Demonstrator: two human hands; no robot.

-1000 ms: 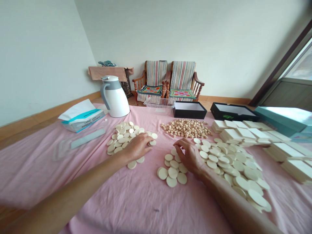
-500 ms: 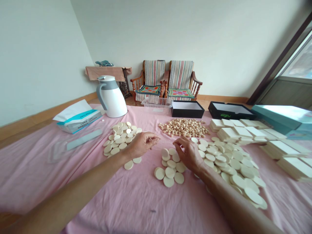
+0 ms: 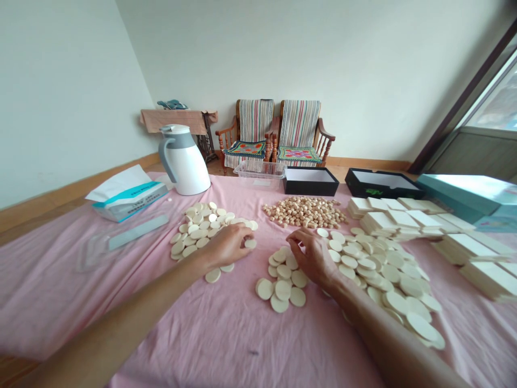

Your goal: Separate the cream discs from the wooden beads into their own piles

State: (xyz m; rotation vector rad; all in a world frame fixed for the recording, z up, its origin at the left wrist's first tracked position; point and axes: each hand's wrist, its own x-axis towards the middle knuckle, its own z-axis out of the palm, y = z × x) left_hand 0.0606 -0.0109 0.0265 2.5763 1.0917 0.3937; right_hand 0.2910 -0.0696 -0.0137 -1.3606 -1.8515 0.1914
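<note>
My left hand is over the right edge of the left pile of pale wooden discs, its fingers curled. A single round wooden disc shows at its thumb and fingertips and appears pinched there. My right hand hovers between a small middle heap of discs and the big right pile of discs. Its thumb and forefinger are pressed together; whether anything is between them I cannot make out. Beyond both hands lies a heap of small round wooden beads.
A white jug, a tissue pack and a clear plastic lid lie left. At the back are a clear tray and black boxes. Stacked white-topped blocks and a teal box stand right.
My left hand has drawn back leftward and its outstretched fingers have curled. A disc now shows at its fingertips, with others uncovered behind. My right hand has barely moved.
</note>
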